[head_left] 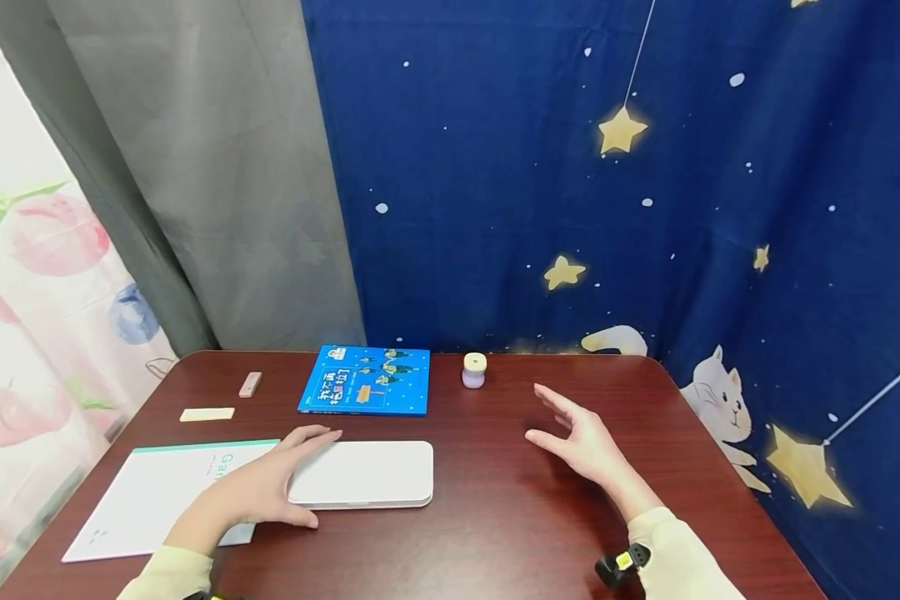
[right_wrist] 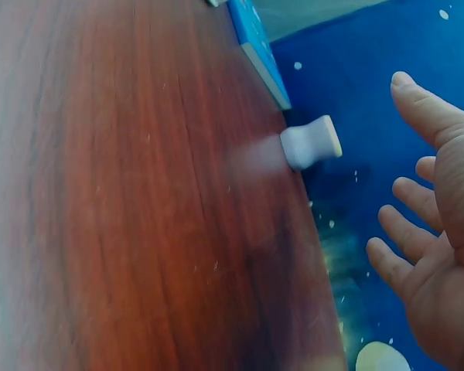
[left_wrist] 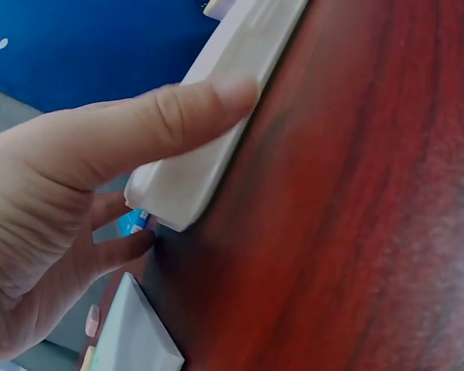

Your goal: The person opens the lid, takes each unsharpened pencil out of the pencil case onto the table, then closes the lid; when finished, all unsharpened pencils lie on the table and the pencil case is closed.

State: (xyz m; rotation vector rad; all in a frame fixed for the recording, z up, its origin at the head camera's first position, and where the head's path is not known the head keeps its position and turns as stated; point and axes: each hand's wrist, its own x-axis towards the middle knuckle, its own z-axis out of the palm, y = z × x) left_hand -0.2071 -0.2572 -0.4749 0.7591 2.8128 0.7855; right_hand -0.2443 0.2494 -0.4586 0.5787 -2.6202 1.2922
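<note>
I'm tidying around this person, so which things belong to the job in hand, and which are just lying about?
Likely in the job:
white case, with the left hand at its end

Just lying about, apparently:
notebook
blue book
pale yellow bar
pink bar
small yellow-and-lilac object

Fruit-print curtain (head_left: 52, 229): brightest area of the head view; far left washed nearly white.
Blue curtain (head_left: 487, 167): deeper in tone, printed stars crisp.
Tabletop (head_left: 510, 533): soft sheen low in the head view; pale glare at right in the left wrist view, at left in the right wrist view.
White case (head_left: 367, 473): top pale, little detail; dark, soft-edged shadow by its end in the left wrist view.
Left hand (left_wrist: 69, 170): thumb tip blurred.
Spool-shaped object (right_wrist: 313, 143): hazy reflection on wood.
Head view: sharpest; wide-angle stretch toward edges.
Wrist views: softer, grainier.
</note>
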